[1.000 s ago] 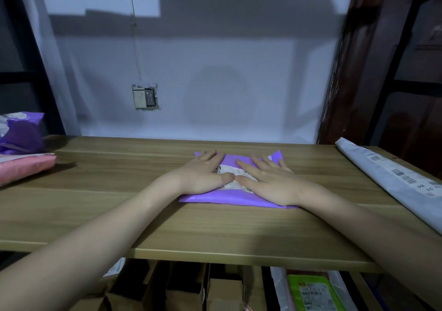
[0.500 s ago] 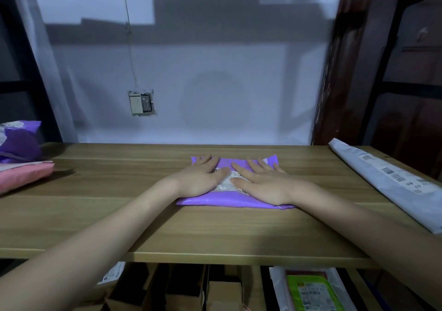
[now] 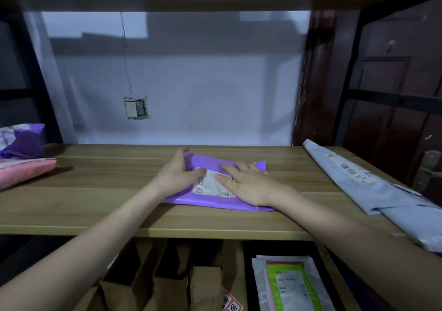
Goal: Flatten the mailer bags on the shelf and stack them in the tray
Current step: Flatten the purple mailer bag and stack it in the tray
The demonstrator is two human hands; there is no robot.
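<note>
A purple mailer bag (image 3: 212, 161) with a white shipping label lies in the middle of the wooden shelf (image 3: 95, 191). My left hand (image 3: 177, 174) holds its left edge, thumb on the label and fingers curled round the far side. My right hand (image 3: 248, 184) lies flat on the bag's right half with the fingers spread. Below the shelf at the right sits a black tray (image 3: 246, 270) holding flat mailers, the top one with a green label (image 3: 291, 286).
A long grey mailer (image 3: 354, 181) lies along the shelf's right side. At the left edge a crumpled purple bag (image 3: 24, 143) rests on a pink mailer (image 3: 24, 172). Brown paper bags (image 3: 205, 284) stand under the shelf, left of the tray.
My left hand has shifted from lying flat on the bag to gripping its left edge, which now looks slightly raised. My right hand stays flat on top. The view has tilted downward.
</note>
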